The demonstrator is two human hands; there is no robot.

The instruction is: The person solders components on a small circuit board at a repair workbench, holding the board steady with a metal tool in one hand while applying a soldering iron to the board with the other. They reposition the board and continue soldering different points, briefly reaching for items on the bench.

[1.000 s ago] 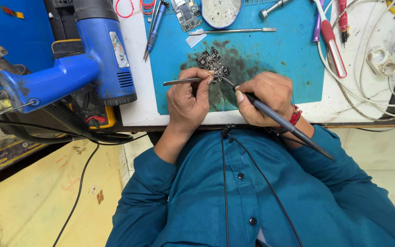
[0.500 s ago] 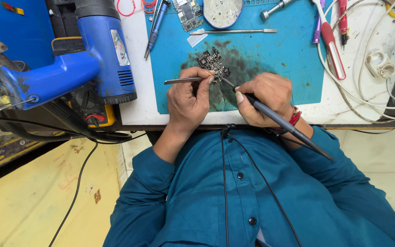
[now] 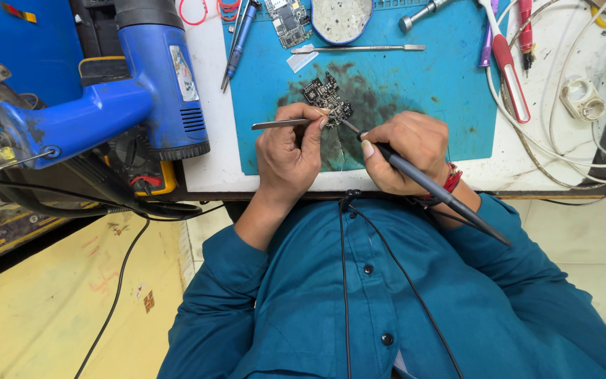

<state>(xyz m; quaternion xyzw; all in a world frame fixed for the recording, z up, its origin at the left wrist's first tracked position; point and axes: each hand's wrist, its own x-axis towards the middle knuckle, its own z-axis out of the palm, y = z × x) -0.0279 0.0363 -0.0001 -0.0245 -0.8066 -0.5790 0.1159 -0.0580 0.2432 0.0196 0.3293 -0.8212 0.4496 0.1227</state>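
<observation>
Lying on the dark-stained middle of the blue mat (image 3: pixel 415 105), the small circuit board (image 3: pixel 327 102) looks light, thin and stiff, with tiny parts on its face that would likely be easy to damage; it is probably best steadied at its bare edges, not pressed on its parts, and being so light it could slide on the mat if pushed. The left hand (image 3: pixel 290 151) is closed in a pinch on metal tweezers (image 3: pixel 282 124), whose tips sit at the near edge of the board. The right hand (image 3: pixel 405 151) is closed like a pen grip around a dark soldering iron (image 3: pixel 429 186), its fine tip touching or just beside the board next to the tweezers; its cord runs back over the blue shirt (image 3: pixel 387 295). The iron's tip would be hot, so fingers should stay on the handle. The surface (image 3: pixel 555 165) is white and crowded: a blue heat gun (image 3: pixel 128 98) rests at the left, a flat metal pry tool (image 3: pixel 359 48), a second small board (image 3: pixel 287 20) and a round dish (image 3: pixel 341 17) lie beyond the work, and a red-handled tool (image 3: pixel 510 70) and white cables (image 3: pixel 562 133) lie at the right. Below the surface a pale yellow floor (image 3: pixel 50 302) shows, crossed by black cords.
</observation>
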